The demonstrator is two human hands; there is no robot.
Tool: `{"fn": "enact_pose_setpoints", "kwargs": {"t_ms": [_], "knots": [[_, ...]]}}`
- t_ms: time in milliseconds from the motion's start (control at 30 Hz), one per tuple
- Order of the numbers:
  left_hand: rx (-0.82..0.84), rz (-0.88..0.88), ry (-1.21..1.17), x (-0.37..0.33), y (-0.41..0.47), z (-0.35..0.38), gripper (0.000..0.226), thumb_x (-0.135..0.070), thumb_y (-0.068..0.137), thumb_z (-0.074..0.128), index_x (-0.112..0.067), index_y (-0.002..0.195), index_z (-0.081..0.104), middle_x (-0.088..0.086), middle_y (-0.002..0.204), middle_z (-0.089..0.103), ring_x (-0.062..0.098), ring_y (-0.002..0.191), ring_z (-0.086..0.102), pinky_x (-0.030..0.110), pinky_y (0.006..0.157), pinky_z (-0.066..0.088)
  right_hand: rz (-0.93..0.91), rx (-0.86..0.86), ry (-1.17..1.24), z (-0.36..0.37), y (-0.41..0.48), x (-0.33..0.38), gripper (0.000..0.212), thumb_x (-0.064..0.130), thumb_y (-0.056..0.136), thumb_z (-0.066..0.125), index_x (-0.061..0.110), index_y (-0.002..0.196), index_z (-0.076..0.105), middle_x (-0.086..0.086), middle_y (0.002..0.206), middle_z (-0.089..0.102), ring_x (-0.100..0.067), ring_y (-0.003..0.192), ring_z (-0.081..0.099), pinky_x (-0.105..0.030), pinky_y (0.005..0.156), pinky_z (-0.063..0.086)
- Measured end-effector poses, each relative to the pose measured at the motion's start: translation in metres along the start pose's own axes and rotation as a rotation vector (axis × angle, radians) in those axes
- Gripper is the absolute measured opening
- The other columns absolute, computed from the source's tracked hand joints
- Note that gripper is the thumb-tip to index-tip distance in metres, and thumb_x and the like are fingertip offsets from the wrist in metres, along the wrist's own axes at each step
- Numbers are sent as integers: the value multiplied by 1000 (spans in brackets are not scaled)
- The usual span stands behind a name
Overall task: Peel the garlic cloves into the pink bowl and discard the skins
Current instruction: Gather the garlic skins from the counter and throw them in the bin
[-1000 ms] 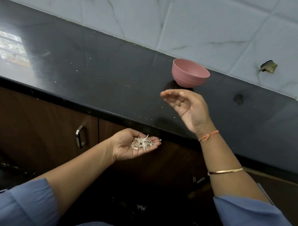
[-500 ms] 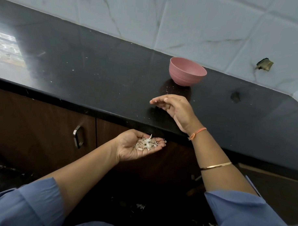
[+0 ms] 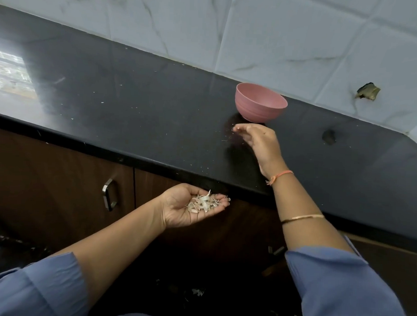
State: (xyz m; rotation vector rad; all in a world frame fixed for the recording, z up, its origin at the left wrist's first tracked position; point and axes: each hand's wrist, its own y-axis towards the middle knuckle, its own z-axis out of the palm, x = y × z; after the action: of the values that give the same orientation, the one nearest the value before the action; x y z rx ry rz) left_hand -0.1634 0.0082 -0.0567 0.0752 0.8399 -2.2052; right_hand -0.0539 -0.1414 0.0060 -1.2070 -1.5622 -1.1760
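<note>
The left hand [image 3: 186, 210], cupped palm up below the counter [image 3: 133, 112] edge, keeps the garlic skins [image 3: 202, 203] from falling. The right hand [image 3: 260, 140] hovers before the pink bowl [image 3: 261, 107]; if it pinches a scrap, I cannot tell.

The bowl [image 3: 261, 105] stands on the counter [image 3: 133, 108] near the wall [image 3: 254, 29], just behind the fingers of the right hand [image 3: 257, 140], which reach leftward over the counter. The left hand [image 3: 191, 207] lies palm up before and below the counter edge, left of the right fingers. Skins [image 3: 202, 202] lie in its palm, up to the base of its fingers. A cabinet handle [image 3: 109, 194] sits well left of those fingers.
</note>
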Motion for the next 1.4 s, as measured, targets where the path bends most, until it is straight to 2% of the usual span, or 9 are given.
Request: {"fn": "enact_pose_setpoints", "kwargs": {"t_ms": [133,467,600,700,900,1133,1200,1300,1400], "knots": [[-9,-4,1,0,1,-1,33,2,78,39,20,84,65,30,93,66,37,80,68,44,79,52,-1,118,-504,0,12,-7,31,13,94,44,7,117,64,-6,126,61,-16,122,51,-25,106,34],[-6,6,4,-1,2,-1,33,1,78,39,20,86,65,30,94,66,38,78,69,45,77,53,-168,720,-117,30,-61,24,33,3,87,40,-4,105,67,-11,109,69,-18,108,63,-31,100,46],[-15,20,1,-1,-2,-3,32,2,76,39,20,84,65,31,90,66,38,74,70,46,75,52,-139,331,108,12,-34,20,30,4,88,40,1,93,69,-12,98,69,-23,100,63,-35,97,47],[-20,24,-6,-3,-5,-4,33,2,77,39,21,83,65,31,91,66,38,75,69,46,76,52,25,-72,-204,-13,2,0,26,11,92,46,7,106,68,-8,112,67,-19,111,59,-36,104,41],[-26,30,-8,-4,-5,-5,32,2,77,39,21,83,65,31,91,66,38,76,69,45,76,53,-65,292,-472,17,-3,3,30,6,93,46,5,117,63,-7,125,62,-14,122,52,-18,103,32],[-12,49,0,-5,-8,-6,33,1,77,39,21,85,65,31,91,66,38,75,70,45,75,53,-116,699,-19,23,-61,24,33,-1,87,38,-7,101,67,-13,103,69,-20,104,64,-30,97,48],[-17,47,-4,-6,-8,-7,33,2,77,39,21,85,65,31,91,66,38,75,70,45,75,53,-80,512,138,15,-52,22,31,-2,88,37,-6,95,67,-17,98,69,-22,97,66,-32,94,50],[-17,47,-9,-5,-9,-8,32,2,77,41,20,86,65,31,92,66,37,75,70,44,75,53,-33,38,-178,0,-17,7,28,5,92,43,5,100,70,-10,108,68,-18,108,61,-34,103,43],[-12,63,0,-6,-10,-10,32,2,76,40,20,85,65,31,91,66,37,75,70,45,73,54,3,142,-447,1,-9,2,28,8,91,47,8,111,68,-5,118,66,-10,114,56,-20,102,37]]}}
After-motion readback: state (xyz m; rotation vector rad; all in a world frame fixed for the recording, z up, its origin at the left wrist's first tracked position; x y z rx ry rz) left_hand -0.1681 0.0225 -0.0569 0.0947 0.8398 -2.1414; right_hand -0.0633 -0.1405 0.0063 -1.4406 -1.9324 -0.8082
